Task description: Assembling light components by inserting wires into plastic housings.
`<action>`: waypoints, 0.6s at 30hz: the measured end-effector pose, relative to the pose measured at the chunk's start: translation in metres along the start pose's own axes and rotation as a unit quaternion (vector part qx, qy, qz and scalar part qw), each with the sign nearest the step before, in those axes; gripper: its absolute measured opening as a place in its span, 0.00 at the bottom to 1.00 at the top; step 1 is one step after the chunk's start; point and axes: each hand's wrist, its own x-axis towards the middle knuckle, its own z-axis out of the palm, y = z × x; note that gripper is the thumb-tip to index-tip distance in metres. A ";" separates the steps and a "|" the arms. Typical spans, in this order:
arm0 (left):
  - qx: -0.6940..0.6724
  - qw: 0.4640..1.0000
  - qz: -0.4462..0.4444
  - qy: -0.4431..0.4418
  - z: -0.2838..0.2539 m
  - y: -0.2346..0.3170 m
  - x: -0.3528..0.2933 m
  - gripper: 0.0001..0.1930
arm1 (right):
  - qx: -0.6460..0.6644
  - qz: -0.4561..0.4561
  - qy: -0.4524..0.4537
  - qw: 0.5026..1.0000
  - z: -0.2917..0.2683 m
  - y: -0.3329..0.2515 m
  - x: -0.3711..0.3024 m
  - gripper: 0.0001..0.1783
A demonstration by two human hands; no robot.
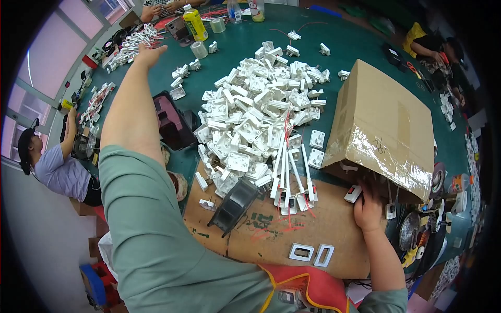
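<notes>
My left arm stretches far across the table to the back left. My left hand (151, 55) is open, thumb apart, at the near edge of a heap of white sticks with red wires (136, 43); its fingertips are partly hidden. Low on the right, my right hand (368, 209) is at the mouth of a cardboard box (386, 125). Its fingers are bent against a small white plastic housing with a dark insert (353, 193), which it appears to pinch. Several white sticks with red wires (286, 169) lie left of it, their ends in white housings.
A big heap of white plug housings (255, 112) fills the table's middle. A black spool (233, 206) and two white frames (301, 252) sit on the cardboard mat (334, 229). Bottles (195, 23) and tape rolls (199, 50) stand at the back. Another person (60, 167) sits at left.
</notes>
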 end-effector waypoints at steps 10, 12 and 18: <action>0.009 1.000 0.022 0.007 0.000 -0.004 -0.003 0.55 | -0.024 -0.017 0.014 0.999 0.000 0.000 0.000 0.26; 0.033 0.999 0.024 -0.003 0.001 -0.007 -0.003 0.54 | -0.022 -0.015 0.011 1.000 0.001 0.000 0.000 0.26; 0.045 0.998 0.039 -0.019 0.004 0.001 -0.013 0.49 | 0.005 0.023 -0.022 0.999 0.000 0.000 -0.003 0.26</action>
